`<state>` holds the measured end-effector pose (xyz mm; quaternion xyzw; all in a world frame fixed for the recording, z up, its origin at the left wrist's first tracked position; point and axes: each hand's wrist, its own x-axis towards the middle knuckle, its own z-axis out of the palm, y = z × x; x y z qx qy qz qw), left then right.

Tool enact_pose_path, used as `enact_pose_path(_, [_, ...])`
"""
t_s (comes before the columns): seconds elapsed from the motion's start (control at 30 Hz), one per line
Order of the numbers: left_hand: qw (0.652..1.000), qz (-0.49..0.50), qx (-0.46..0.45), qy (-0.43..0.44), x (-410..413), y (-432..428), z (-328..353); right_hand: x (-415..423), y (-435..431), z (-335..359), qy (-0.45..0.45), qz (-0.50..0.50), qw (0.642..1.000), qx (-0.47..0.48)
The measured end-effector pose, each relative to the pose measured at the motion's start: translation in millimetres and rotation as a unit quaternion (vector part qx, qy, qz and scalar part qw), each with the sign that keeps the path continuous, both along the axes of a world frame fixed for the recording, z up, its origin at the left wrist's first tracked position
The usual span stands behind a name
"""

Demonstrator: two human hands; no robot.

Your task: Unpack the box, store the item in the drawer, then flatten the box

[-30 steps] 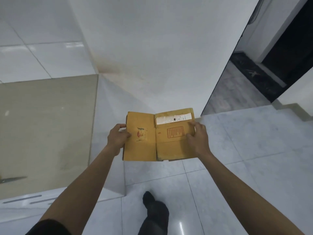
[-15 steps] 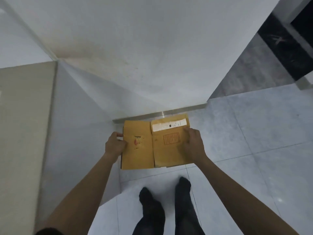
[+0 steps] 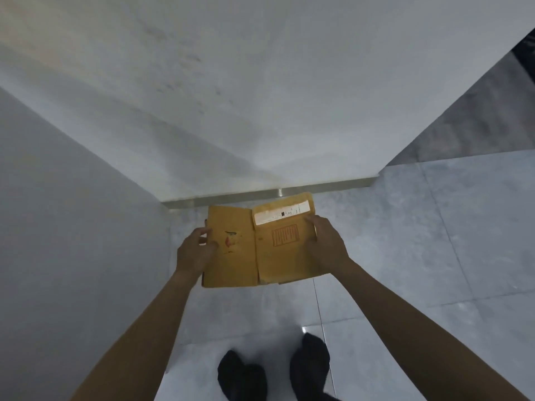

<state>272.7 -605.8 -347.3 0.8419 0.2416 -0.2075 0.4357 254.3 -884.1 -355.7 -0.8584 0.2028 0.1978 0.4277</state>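
One flattened box (image 3: 260, 241), two panels showing, held above the tiled floor (image 3: 434, 256) before you. Your left hand (image 3: 194, 253) grips its left edge, your right hand (image 3: 327, 244) its right, fingers closed on cardboard. One white label (image 3: 282, 214) tops the right panel; two dark feet (image 3: 272, 369) below.

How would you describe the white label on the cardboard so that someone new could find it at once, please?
Start at the flattened brown box held over the grey tiled floor, left hand and right hand on its sides. The white label runs along the right panel's top edge, above a red stamp; it is the only white strip.
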Motion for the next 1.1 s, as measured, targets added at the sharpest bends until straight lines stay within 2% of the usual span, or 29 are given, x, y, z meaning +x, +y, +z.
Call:
enact_pose_path(0.17, [1.000, 0.005, -0.009, -0.024, 34, -5, -121, 31, 4, -118, -0.057, 0.026, 0.997, -0.041])
enact_pose_path(0.23, [0.999, -0.004, -0.005, -0.046, 49, -5, -174, 46, 5, -170, -0.061, 0.014, 0.998, -0.025])
enact_pose_path(0.37, [0.998, -0.030, 0.008, -0.060, 70, -6, -269, 73, 1, -258, -0.074, 0.055, 0.994, -0.066])
enact_pose_path(0.5, [0.996, -0.040, -0.002, -0.079, 86, -13, -338, 93, -3, -336, -0.092, 0.053, 0.989, -0.099])
enact_pose_path(0.57, [0.990, -0.084, 0.056, -0.101, 87, -16, -367, 99, -4, -367, -0.089, 0.085, 0.980, -0.155])
enact_pose_path(0.63, [0.962, -0.199, 0.165, -0.088, 84, -14, -391, 101, -3, -388, -0.090, 0.115, 0.967, -0.211])
enact_pose_path(0.7, [0.923, -0.284, 0.246, -0.076, 78, -12, -408, 100, 0, -400, -0.072, 0.142, 0.955, -0.251])
enact_pose_path(0.77, [0.909, -0.307, 0.270, -0.082, 74, -12, -416, 101, 0, -406, -0.052, 0.163, 0.949, -0.264])
enact_pose_path(0.93, [0.893, -0.337, 0.295, -0.041, 80, -15, -410, 104, 0, -404, -0.035, 0.182, 0.943, -0.276])
enact_pose_path(1.1, [0.898, -0.332, 0.282, -0.060, 94, -26, -390, 116, 13, -384, -0.061, 0.214, 0.930, -0.294])
